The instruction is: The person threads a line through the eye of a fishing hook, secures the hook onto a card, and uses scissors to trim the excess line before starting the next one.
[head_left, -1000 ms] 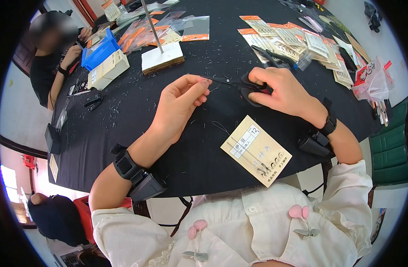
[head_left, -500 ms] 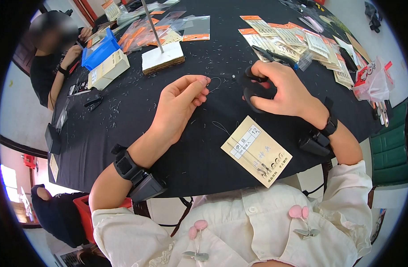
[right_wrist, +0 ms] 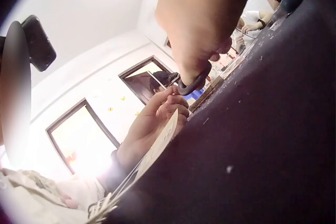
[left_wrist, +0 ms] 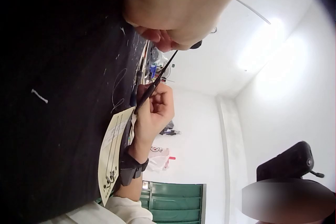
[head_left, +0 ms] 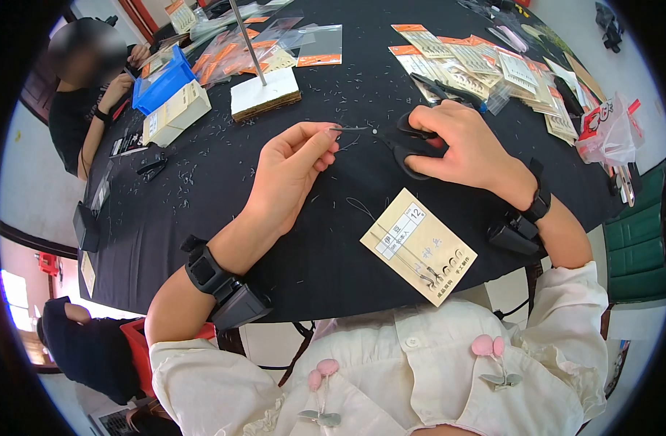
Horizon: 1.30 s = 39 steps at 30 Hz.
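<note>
In the head view my left hand (head_left: 293, 167) pinches a thin fishing line between thumb and forefinger; most of what it holds is hidden by the fingers. My right hand (head_left: 464, 142) grips a pair of black scissors (head_left: 413, 163), with thumb and fingers through the handle loops. Their blades point left, the tips right at my left fingertips. Below both hands, a tan card (head_left: 420, 247) carrying several fish hooks and their lines lies on the black cloth. A thin loop of line sticks out past the card's upper left corner.
A white block (head_left: 266, 94) with an upright metal rod stands beyond my left hand. Packs of hooks (head_left: 478, 65) are heaped at the back right, pliers (head_left: 449, 91) beside them. Line snippets litter the cloth. A blue bin (head_left: 159, 83) stands left, near another person.
Half a second ago the scissors were drawn back and spread, and a line loop showed at my left fingertips. Now the blades reach those fingertips again. My left hand has barely moved.
</note>
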{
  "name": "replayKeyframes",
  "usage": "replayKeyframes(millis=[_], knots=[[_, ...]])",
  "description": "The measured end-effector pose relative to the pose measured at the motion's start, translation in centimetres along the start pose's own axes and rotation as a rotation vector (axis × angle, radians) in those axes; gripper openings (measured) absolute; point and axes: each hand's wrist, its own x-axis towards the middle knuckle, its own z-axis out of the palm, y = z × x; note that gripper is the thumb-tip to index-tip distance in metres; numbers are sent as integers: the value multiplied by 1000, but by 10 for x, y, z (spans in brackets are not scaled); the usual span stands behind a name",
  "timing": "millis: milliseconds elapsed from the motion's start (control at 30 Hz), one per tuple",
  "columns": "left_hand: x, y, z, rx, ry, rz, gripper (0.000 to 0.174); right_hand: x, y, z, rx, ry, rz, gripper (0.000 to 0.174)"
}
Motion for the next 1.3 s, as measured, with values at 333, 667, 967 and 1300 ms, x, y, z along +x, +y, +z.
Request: replayKeyframes(millis=[333, 667, 967, 1300], knots=[[0, -1, 0, -10, 1, 9, 16, 0, -3, -2, 7, -36, 37, 26], [-1, 2, 3, -2, 32, -5, 18, -1, -3, -1, 89, 33, 57, 24], [-1, 5, 4, -79, 63, -37, 16, 0, 0, -1, 146, 31, 138, 24], [0, 2, 2, -57, 44, -29, 13, 1, 3, 1, 165, 24, 136, 23]])
